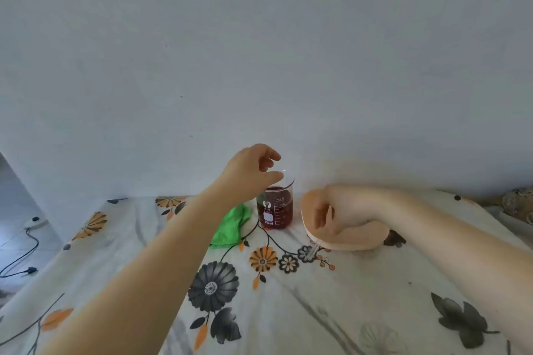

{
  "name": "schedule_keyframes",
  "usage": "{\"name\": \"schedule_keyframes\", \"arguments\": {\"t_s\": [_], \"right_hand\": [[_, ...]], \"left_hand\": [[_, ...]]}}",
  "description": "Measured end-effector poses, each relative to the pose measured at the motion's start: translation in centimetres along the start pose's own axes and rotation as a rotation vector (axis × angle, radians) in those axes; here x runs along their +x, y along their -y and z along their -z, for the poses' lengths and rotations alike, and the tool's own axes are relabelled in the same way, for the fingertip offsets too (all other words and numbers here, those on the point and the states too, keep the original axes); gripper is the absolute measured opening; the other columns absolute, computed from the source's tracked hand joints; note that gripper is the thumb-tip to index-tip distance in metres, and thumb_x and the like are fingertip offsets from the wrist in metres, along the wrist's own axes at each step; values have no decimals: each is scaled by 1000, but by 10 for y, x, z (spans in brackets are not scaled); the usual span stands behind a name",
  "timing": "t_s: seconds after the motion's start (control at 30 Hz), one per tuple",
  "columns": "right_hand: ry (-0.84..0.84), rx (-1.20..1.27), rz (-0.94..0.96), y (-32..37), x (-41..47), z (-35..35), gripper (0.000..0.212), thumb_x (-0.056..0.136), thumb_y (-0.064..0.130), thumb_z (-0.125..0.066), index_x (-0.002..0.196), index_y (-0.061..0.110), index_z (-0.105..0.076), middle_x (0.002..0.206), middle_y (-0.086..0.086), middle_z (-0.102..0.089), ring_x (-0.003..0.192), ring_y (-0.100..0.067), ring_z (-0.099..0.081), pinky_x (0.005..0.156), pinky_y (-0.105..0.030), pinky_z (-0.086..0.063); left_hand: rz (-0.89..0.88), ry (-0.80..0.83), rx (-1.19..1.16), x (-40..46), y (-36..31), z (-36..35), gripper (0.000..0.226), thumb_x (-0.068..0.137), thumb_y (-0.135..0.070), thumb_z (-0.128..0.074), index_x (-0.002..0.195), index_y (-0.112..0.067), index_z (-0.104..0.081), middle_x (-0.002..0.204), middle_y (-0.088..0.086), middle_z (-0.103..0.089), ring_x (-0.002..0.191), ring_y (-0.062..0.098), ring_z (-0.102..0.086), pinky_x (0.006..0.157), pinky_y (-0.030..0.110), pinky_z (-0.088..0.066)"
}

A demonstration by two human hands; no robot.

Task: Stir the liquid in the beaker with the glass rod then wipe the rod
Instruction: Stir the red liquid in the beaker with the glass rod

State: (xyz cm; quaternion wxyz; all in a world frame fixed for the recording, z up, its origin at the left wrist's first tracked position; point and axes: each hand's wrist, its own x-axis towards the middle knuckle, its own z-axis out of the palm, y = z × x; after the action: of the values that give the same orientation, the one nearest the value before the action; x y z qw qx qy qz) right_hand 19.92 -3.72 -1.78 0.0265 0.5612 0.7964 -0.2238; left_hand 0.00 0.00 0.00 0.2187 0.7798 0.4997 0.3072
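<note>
A 250 ml glass beaker (275, 212) holding dark red liquid stands on the flowered cloth near the wall. My left hand (249, 171) is at its rim from the left, thumb by the lip and fingers curled apart above it, holding nothing. My right hand (331, 212) rests on a peach-coloured oval tray (366, 239) to the right of the beaker. Its fingers are pinched on the glass rod (313, 249), whose clear lower end sticks out over the tray's front edge. A green cloth (230, 225) lies crumpled just left of the beaker.
The flowered tablecloth (274, 297) covers the table, which ends at a pale wall right behind the beaker. At the left, the floor holds a white socket and black cable (26, 242). A brownish object (519, 202) sits at the far right edge.
</note>
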Motion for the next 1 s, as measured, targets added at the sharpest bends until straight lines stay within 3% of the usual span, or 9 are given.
{"name": "schedule_keyframes", "arguments": {"t_s": [0.13, 0.23, 0.33, 0.37, 0.47, 0.53, 0.77, 0.9, 1.0], "right_hand": [[-21, -9, -24, 2, 1, -6, 29, 71, 13, -71, 64, 38, -59, 91, 16, -64, 85, -8, -59, 83, -34, -53], [-23, 0, -28, 0, 3, -6, 27, 70, 17, -73, 61, 37, -58, 82, 19, -62, 81, -6, -59, 83, -36, -53], [-67, 37, 25, 1, 5, -3, 21, 69, 15, -72, 65, 33, -62, 83, 10, -66, 80, -13, -60, 81, -41, -55], [-98, 53, 41, 1, 5, 0, 18, 69, 13, -71, 70, 30, -64, 86, 7, -67, 81, -14, -60, 78, -40, -55], [-214, 88, 99, 7, 2, 16, 13, 74, 12, -71, 83, 21, -67, 87, 6, -65, 73, -5, -56, 64, -18, -46], [-266, 169, 134, 13, -1, 29, 12, 78, 11, -69, 82, 22, -65, 85, 8, -65, 66, -6, -58, 55, -10, -43], [-562, 302, 218, 36, -5, 65, 10, 86, 10, -59, 84, 19, -60, 78, 8, -61, 65, -11, -62, 59, -18, -42], [-775, 498, 264, 49, 2, 76, 8, 88, 7, -52, 90, 13, -56, 79, 3, -63, 67, -15, -63, 49, -8, -40], [-873, 578, 296, 56, 11, 74, 11, 88, 5, -50, 87, 15, -53, 83, -2, -64, 62, -12, -60, 49, -8, -40]], "left_hand": [[1, -22, 17, 0, 5, -2, 35, 76, -19, -71, 109, -19, -61, 108, 3, -63, 100, 18, -60, 90, 29, -48], [7, -25, 9, 0, 10, -5, 39, 74, -23, -73, 111, -20, -60, 108, 2, -63, 101, 17, -59, 92, 32, -49], [8, -62, 22, 0, 16, -7, 50, 71, -35, -75, 117, -24, -57, 113, -2, -57, 103, 11, -53, 87, 25, -42], [10, -74, 29, 0, 17, -7, 55, 70, -39, -76, 119, -25, -55, 115, -3, -55, 104, 9, -50, 87, 24, -39], [34, -83, 25, -2, 20, -8, 70, 67, -42, -77, 128, -26, -48, 127, -1, -46, 109, 9, -42, 92, 24, -34], [69, -60, -19, -2, 22, -9, 77, 66, -42, -78, 133, -25, -43, 133, 1, -43, 111, 9, -40, 94, 24, -34], [200, 53, -146, -2, 34, -17, 105, 60, -41, -83, 145, -22, -24, 147, 5, -39, 134, 19, -38, 98, 28, -33], [231, 60, -218, -3, 38, -27, 111, 63, -34, -83, 148, -18, -14, 146, 6, -43, 132, 21, -41, 97, 27, -33], [250, 39, -259, -3, 45, -34, 111, 64, -35, -83, 148, -17, -13, 141, 4, -48, 128, 20, -47, 93, 27, -35]]}}
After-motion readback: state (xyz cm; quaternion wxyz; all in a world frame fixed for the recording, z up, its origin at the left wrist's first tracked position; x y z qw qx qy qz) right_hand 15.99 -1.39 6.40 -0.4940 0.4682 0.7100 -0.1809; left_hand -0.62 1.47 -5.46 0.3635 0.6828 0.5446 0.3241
